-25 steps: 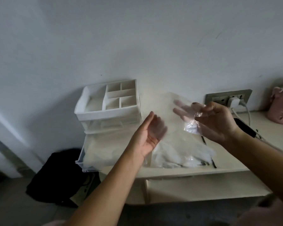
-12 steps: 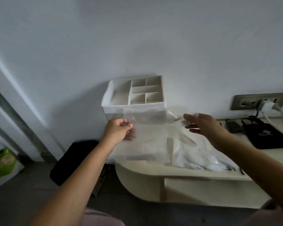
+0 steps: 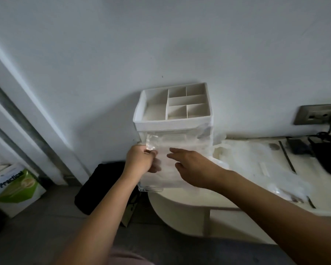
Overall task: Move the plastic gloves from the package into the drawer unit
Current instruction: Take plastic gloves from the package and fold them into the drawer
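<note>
The left hand (image 3: 140, 162) pinches a clear plastic glove (image 3: 182, 142) by its upper corner, in front of the drawer unit (image 3: 172, 121). The right hand (image 3: 192, 166) is spread loose, seemingly brushing the glove. A floor box (image 3: 15, 185) reads "Practical". The crumpled package (image 3: 260, 161) lies on the worktop (image 3: 183, 197).

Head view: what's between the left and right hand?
A clear plastic glove, pinched by the left hand, above the open drawer of the drawer unit. The right hand is beside it, fingers straight. The head view shows it.
</note>
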Demonstrator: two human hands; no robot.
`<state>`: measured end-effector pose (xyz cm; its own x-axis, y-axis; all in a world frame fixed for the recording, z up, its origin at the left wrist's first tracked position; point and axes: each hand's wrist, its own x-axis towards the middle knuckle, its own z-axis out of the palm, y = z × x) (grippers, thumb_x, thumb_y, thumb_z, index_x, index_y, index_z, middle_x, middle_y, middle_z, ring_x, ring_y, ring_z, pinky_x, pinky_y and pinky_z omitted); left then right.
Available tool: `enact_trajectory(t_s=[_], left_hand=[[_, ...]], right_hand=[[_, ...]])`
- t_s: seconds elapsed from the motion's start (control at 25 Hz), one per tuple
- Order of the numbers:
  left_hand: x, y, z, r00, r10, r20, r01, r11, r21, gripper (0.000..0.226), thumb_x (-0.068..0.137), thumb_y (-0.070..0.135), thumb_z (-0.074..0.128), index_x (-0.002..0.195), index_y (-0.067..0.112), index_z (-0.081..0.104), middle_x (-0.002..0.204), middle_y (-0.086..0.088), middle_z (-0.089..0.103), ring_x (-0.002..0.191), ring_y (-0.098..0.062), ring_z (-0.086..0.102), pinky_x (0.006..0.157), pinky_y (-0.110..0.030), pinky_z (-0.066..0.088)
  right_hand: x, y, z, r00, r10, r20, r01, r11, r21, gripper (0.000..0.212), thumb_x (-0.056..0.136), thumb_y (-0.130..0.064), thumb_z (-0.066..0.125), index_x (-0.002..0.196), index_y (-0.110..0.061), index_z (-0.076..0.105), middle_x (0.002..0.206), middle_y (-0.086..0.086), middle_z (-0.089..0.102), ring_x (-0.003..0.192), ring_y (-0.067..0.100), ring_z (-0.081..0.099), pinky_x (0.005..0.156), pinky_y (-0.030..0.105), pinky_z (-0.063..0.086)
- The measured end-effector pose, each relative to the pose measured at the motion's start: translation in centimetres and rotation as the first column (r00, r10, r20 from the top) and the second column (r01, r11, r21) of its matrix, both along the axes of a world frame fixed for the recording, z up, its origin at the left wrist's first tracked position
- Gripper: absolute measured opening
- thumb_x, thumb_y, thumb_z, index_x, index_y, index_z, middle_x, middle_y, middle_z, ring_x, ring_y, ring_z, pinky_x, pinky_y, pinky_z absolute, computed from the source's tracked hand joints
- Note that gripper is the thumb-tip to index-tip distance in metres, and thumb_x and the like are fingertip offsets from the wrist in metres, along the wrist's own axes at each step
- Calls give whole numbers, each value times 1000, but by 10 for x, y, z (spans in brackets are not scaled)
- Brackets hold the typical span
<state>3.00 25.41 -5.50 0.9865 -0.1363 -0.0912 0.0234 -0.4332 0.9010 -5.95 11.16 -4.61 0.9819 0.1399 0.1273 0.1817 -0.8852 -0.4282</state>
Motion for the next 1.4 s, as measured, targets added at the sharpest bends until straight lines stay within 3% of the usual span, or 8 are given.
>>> enact_trajectory(t_s=[0.2, 0.32, 0.44, 0.6, 0.84, 1.0, 1.2, 1.4], left_hand=[[-2, 2, -4, 986, -19, 169, -27, 963, 267, 17, 94, 9, 54, 79, 7, 61, 71, -12, 68, 46, -19, 65, 49, -27, 55], [-6, 4, 8, 921, -130, 367, -123, 796, 592, 12, 91, 12, 56, 97, 7, 65, 92, -9, 71, 79, -22, 69, 69, -28, 50], [-19, 0, 23, 820, -196, 538, -205, 776, 597, 12, 90, 19, 63, 100, 12, 60, 98, -2, 65, 87, -17, 63, 69, -24, 44], [-24, -18, 14, 890, -335, 308, 84, 785, 614, 11, 91, 15, 58, 88, 7, 64, 86, -5, 68, 82, -21, 65, 67, -23, 43], [12, -31, -27, 904, -417, -92, 340, 572, 746, 45, 94, 27, 49, 134, 6, 45, 138, -15, 47, 124, -31, 48, 102, -34, 39], [19, -34, -31, 901, -412, -139, 374, 569, 732, 70, 80, 41, 64, 140, 16, 38, 144, -13, 38, 131, -34, 37, 109, -43, 33], [20, -35, -29, 875, -443, -194, 432, 538, 723, 100, 58, 47, 81, 144, 25, 35, 145, -9, 41, 131, -32, 37, 108, -45, 36], [19, -37, -29, 888, -405, -219, 415, 500, 760, 119, 46, 62, 79, 147, 24, 28, 151, -8, 34, 139, -32, 27, 113, -46, 28]], right_hand=[[24, 1, -14, 972, -7, -234, -3, 999, -41, 46, 99, -18, 41, 144, -11, 35, 151, 8, 33, 136, 23, 34, 111, 26, 21], [32, 6, -18, 965, -12, -263, -15, 995, -101, 50, 93, -27, 53, 140, -11, 42, 143, 9, 42, 130, 24, 39, 109, 31, 29], [38, 10, -22, 961, -16, -275, -23, 990, -139, 55, 88, -34, 62, 135, -10, 47, 138, 8, 48, 127, 24, 43, 108, 34, 33], [46, 12, -27, 973, -32, -229, -5, 987, -159, 48, 82, -35, 68, 122, -11, 58, 120, 7, 61, 112, 24, 53, 97, 35, 42], [54, 8, -32, 983, -61, -172, 27, 980, -195, 58, 71, -48, 73, 121, -25, 55, 121, 1, 58, 119, 27, 45, 101, 44, 35], [52, -1, -33, 932, -111, -346, 66, 988, -138, 73, 77, -49, 68, 138, -20, 40, 140, 5, 43, 134, 28, 33, 109, 51, 28], [53, -7, -22, 855, -204, -478, 22, 933, -359, 62, 82, -46, 65, 132, -13, 49, 128, 7, 51, 128, 27, 40, 111, 41, 30], [42, -8, -4, 822, -272, -500, 46, 908, -417, 30, 87, -31, 63, 66, -14, 49, 75, 2, 47, 77, 19, 48, 72, 24, 38]])
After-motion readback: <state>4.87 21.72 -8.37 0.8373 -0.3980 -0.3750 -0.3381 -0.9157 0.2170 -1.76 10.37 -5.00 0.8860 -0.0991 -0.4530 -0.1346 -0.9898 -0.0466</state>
